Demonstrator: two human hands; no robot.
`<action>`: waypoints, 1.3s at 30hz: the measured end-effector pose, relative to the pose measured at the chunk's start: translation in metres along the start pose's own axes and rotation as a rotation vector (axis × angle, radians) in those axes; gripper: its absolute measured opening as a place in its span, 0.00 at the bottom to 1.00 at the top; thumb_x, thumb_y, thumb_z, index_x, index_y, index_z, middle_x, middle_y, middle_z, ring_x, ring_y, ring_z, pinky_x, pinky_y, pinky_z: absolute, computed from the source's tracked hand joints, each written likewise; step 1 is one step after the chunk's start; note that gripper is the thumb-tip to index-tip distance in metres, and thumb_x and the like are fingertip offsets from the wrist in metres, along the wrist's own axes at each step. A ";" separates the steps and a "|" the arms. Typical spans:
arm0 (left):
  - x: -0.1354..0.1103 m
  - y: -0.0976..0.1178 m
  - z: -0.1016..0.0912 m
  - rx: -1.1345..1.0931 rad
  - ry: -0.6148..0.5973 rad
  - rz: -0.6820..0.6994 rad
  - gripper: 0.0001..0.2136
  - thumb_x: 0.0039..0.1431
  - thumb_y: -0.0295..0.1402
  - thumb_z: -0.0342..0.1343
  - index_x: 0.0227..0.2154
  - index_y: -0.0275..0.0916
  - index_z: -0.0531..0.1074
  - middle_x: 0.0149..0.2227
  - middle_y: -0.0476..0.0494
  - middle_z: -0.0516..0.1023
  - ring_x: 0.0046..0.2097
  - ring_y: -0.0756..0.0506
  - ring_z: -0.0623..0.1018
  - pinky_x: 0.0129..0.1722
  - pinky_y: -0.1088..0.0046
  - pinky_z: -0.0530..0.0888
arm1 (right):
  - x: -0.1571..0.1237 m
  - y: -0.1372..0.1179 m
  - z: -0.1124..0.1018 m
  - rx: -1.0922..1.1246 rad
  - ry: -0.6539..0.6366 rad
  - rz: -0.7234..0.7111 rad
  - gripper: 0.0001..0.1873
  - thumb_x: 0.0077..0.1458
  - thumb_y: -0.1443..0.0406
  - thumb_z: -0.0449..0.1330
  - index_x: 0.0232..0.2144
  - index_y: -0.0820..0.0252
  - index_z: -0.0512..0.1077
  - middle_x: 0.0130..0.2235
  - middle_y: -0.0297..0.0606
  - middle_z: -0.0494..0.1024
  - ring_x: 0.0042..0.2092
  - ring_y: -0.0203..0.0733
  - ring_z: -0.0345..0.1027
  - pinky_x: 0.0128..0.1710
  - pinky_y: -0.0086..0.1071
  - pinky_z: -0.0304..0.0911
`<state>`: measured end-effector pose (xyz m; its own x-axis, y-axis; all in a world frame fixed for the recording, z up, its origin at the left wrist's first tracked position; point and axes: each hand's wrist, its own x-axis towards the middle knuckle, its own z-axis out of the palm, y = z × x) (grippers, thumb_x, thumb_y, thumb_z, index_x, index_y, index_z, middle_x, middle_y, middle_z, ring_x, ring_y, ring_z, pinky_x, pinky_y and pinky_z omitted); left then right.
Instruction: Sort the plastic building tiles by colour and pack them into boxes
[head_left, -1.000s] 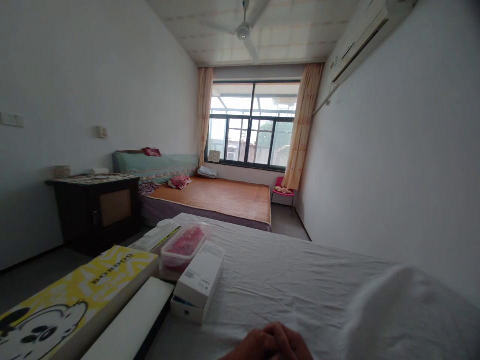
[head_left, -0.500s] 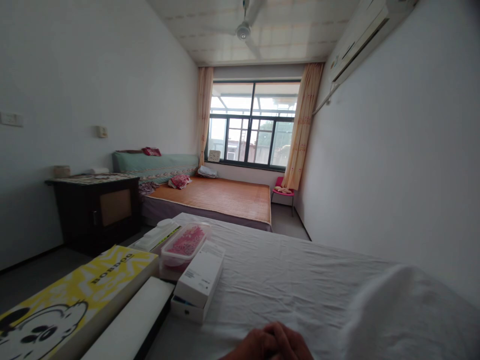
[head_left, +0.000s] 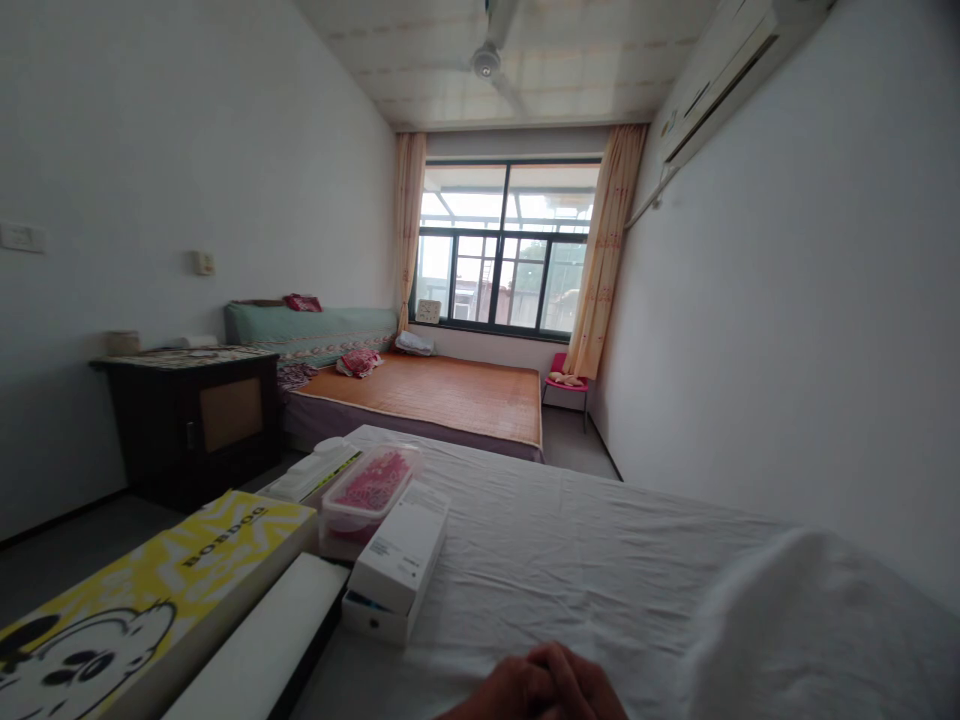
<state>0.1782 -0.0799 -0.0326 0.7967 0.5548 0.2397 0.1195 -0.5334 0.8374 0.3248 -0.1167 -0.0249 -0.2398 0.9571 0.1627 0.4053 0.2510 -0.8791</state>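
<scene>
Only the tops of my two hands show at the bottom edge, resting together on a white bed sheet (head_left: 570, 540). My left hand (head_left: 501, 695) and my right hand (head_left: 581, 685) are closed, their fingers folded over one another, and nothing shows between them. The nearest thing is a white carton (head_left: 401, 560), lying to the upper left of my hands. Behind it sits a clear plastic tub (head_left: 367, 490) with pink contents. A white bundle of cloth (head_left: 810, 630) rises to the right of my hands.
A yellow cartoon-printed box (head_left: 150, 600) and a long white box (head_left: 262, 645) lie along the bed's left edge. Beyond stand a dark cabinet (head_left: 195, 420), a second bed with an orange mat (head_left: 442, 395), a pink chair (head_left: 566, 385) and a window (head_left: 506, 250).
</scene>
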 end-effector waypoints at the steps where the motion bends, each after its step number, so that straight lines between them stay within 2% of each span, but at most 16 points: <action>1: 0.000 0.000 0.000 -0.001 0.000 0.003 0.27 0.57 0.54 0.45 0.29 0.33 0.78 0.23 0.47 0.71 0.27 0.52 0.68 0.23 0.82 0.61 | 0.000 0.000 0.000 0.002 -0.001 -0.003 0.33 0.58 0.43 0.38 0.33 0.56 0.74 0.31 0.38 0.77 0.35 0.43 0.71 0.35 0.31 0.63; 6: -0.001 -0.003 0.001 -0.035 0.008 0.025 0.26 0.58 0.53 0.45 0.32 0.34 0.78 0.27 0.46 0.71 0.30 0.51 0.69 0.25 0.82 0.63 | 0.000 0.000 -0.001 0.005 -0.021 0.012 0.33 0.58 0.43 0.38 0.34 0.57 0.74 0.32 0.39 0.78 0.35 0.43 0.71 0.34 0.31 0.63; 11: -0.001 0.000 -0.001 -0.017 -0.011 0.013 0.27 0.58 0.55 0.45 0.30 0.34 0.77 0.25 0.48 0.70 0.28 0.52 0.67 0.25 0.82 0.63 | 0.000 0.000 0.000 -0.001 0.003 0.015 0.34 0.58 0.42 0.37 0.33 0.57 0.74 0.32 0.39 0.78 0.36 0.43 0.71 0.35 0.31 0.63; 18: -0.002 0.008 -0.003 -0.020 -0.008 -0.010 0.26 0.57 0.55 0.46 0.32 0.36 0.77 0.30 0.46 0.75 0.35 0.49 0.72 0.33 0.80 0.68 | 0.000 -0.001 -0.001 -0.036 0.001 0.000 0.34 0.57 0.42 0.37 0.34 0.56 0.75 0.32 0.39 0.78 0.35 0.43 0.71 0.36 0.31 0.63; 23: -0.003 0.006 -0.002 -0.037 -0.023 -0.026 0.26 0.58 0.54 0.46 0.33 0.36 0.77 0.30 0.46 0.75 0.34 0.49 0.72 0.32 0.80 0.68 | 0.000 -0.001 -0.002 -0.059 -0.010 0.002 0.34 0.58 0.42 0.37 0.34 0.55 0.75 0.33 0.38 0.78 0.36 0.43 0.71 0.36 0.31 0.63; 29: -0.001 0.006 -0.002 -0.001 0.015 0.027 0.25 0.58 0.53 0.46 0.31 0.36 0.78 0.30 0.46 0.74 0.35 0.49 0.72 0.35 0.79 0.69 | -0.002 -0.004 -0.001 -0.043 -0.007 -0.015 0.30 0.56 0.42 0.42 0.34 0.54 0.74 0.32 0.37 0.78 0.35 0.42 0.71 0.35 0.29 0.63; 33: -0.001 0.008 -0.002 0.024 0.024 0.035 0.24 0.58 0.51 0.47 0.31 0.35 0.78 0.26 0.47 0.72 0.32 0.50 0.71 0.31 0.81 0.68 | -0.002 -0.007 0.000 -0.004 0.003 0.010 0.34 0.57 0.42 0.38 0.32 0.57 0.74 0.30 0.38 0.77 0.34 0.42 0.70 0.35 0.30 0.63; 39: -0.003 0.016 0.002 0.066 0.021 -0.079 0.17 0.59 0.42 0.50 0.28 0.34 0.77 0.20 0.51 0.67 0.24 0.54 0.66 0.22 0.83 0.62 | -0.005 -0.014 -0.001 0.024 0.023 0.012 0.33 0.58 0.43 0.39 0.32 0.57 0.75 0.31 0.38 0.77 0.35 0.43 0.70 0.37 0.31 0.64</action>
<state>0.1791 -0.0909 -0.0206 0.7707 0.6098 0.1849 0.2208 -0.5278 0.8202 0.3212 -0.1250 -0.0128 -0.2145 0.9632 0.1620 0.3865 0.2360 -0.8916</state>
